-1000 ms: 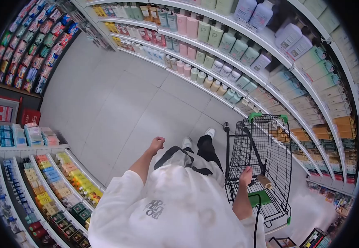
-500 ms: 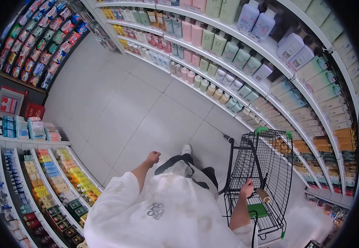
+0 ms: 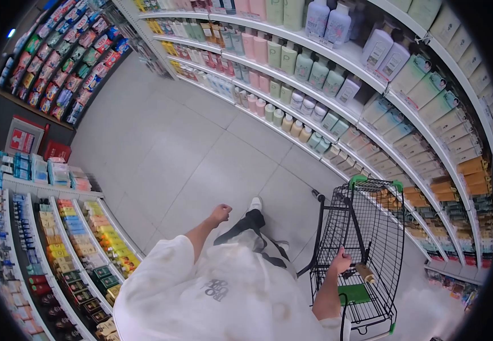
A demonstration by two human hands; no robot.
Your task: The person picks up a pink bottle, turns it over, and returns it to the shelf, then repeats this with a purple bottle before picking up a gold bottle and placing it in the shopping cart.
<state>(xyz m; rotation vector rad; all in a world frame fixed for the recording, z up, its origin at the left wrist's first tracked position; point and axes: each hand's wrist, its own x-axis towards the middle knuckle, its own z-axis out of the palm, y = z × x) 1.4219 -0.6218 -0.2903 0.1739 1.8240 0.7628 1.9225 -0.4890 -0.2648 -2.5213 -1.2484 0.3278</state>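
My left hand (image 3: pixel 220 213) hangs over the floor in front of my white shirt, fingers curled, with nothing visible in it. On the right, my right hand (image 3: pixel 341 261) is closed at the near side of a black wire shopping cart (image 3: pixel 376 227) with green corners. Whether its fingers wrap a cart bar or something else is hidden. Just right of that hand, a brown bottle (image 3: pixel 365 273) with a pale end lies tilted inside the cart. A green panel (image 3: pixel 354 294) shows lower in the cart.
White shelves (image 3: pixel 292 74) of pump bottles, jars and packets curve along the right, close to the cart. Lower-left shelves (image 3: pixel 82 250) hold boxes and tubes. Hanging colourful packs (image 3: pixel 59 62) fill a rack at upper left. Grey tiled floor (image 3: pixel 184 136) runs between them.
My left hand has swung slightly right and forward. Both shoes now show, one foot ahead of the other. The cart stays beside me, while the shelves have shifted a little in view.
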